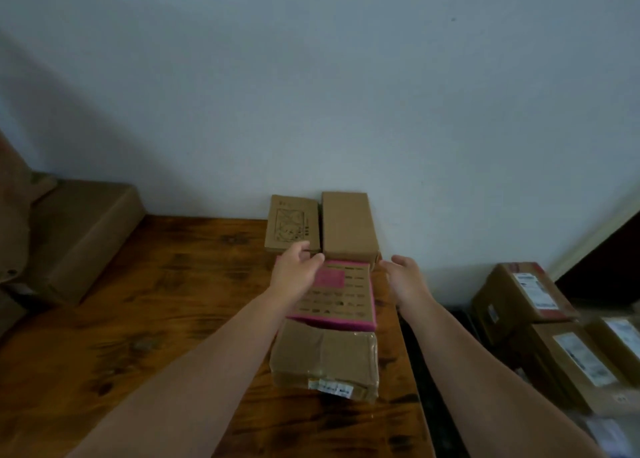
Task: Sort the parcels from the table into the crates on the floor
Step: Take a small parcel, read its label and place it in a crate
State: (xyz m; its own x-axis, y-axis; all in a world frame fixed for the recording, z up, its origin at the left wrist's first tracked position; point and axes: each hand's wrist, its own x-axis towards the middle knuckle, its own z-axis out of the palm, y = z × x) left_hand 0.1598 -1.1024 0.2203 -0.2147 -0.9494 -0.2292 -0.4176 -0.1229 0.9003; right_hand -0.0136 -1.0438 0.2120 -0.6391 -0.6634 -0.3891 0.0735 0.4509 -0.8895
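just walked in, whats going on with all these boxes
A person is reaching with both hands for the pink-edged box on the wooden table. The left hand is over its far left corner and the right hand is open beside its right edge; neither plainly grips it yet. A taped brown parcel lies just nearer, and a printed box and a plain box sit by the wall. Labelled cartons sit lower down on the right.

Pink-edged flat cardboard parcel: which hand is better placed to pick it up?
Left, probably: the left hand is over the far-left corner of the pink-edged flat cardboard parcel; the right hand hovers beside its right edge, apart.
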